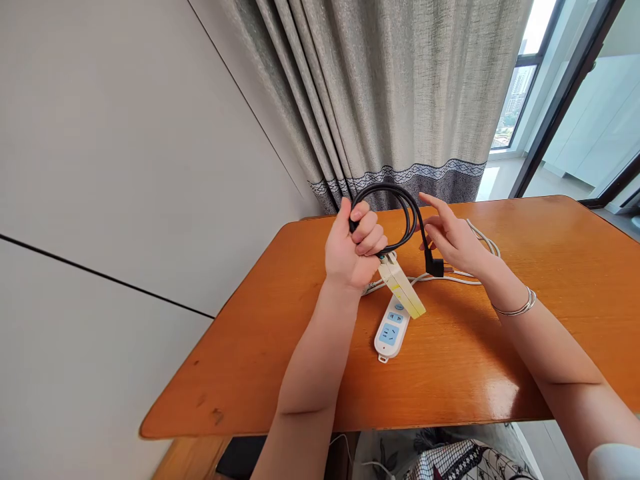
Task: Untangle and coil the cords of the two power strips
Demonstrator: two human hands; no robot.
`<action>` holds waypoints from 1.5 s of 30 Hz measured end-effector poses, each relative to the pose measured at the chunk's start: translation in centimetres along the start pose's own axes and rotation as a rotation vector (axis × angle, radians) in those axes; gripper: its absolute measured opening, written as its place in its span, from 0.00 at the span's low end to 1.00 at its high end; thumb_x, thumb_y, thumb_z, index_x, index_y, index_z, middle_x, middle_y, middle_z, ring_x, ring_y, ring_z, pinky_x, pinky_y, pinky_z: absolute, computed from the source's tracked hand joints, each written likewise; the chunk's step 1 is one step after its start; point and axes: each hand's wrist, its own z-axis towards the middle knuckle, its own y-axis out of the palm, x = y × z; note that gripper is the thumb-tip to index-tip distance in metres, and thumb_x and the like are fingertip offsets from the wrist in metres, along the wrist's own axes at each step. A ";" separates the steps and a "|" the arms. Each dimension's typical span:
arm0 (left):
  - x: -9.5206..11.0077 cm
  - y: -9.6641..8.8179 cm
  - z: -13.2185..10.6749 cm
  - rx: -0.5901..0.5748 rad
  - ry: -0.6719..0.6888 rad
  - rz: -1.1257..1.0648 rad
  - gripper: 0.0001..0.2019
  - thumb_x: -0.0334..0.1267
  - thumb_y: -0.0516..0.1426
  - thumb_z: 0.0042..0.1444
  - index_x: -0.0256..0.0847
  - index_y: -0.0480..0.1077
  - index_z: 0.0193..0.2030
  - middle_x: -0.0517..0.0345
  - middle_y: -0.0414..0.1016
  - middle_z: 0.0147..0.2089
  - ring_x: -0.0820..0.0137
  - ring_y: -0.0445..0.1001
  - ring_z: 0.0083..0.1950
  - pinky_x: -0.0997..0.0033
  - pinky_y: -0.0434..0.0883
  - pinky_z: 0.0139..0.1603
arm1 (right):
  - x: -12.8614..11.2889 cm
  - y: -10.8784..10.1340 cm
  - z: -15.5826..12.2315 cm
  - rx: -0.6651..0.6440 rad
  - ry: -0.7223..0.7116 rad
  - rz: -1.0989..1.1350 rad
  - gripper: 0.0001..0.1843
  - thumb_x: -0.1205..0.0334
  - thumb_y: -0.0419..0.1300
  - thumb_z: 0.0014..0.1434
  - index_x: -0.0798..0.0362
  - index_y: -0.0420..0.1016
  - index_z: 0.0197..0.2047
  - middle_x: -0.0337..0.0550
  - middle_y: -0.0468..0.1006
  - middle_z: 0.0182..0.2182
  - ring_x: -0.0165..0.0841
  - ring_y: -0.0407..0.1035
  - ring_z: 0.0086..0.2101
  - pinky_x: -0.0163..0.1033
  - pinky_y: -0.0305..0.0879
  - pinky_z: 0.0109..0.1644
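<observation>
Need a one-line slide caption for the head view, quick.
Left hand grips a coiled black cable, right hand beside it, above a white power strip on a wooden table.

pale wall (125,133) is filling the left | grey curtain (425,80) is hanging behind the wooden table (560,267), showing a patterned band (450,171) | window (515,103) is letting daylight in | dark frame (565,99) is slanting at right | pale floor (500,177) is shining beyond
</observation>
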 end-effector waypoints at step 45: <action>-2.4 1.2 -0.9 0.022 -0.082 -0.022 0.24 0.52 0.45 0.72 0.42 0.54 0.25 0.68 0.50 0.13 0.74 0.64 0.20 0.76 0.69 0.30 | -3.5 -0.2 0.2 0.224 -0.277 -0.370 0.18 0.50 0.66 0.58 0.52 0.73 0.23 0.37 0.71 0.23 0.31 0.65 0.28 0.43 0.53 0.40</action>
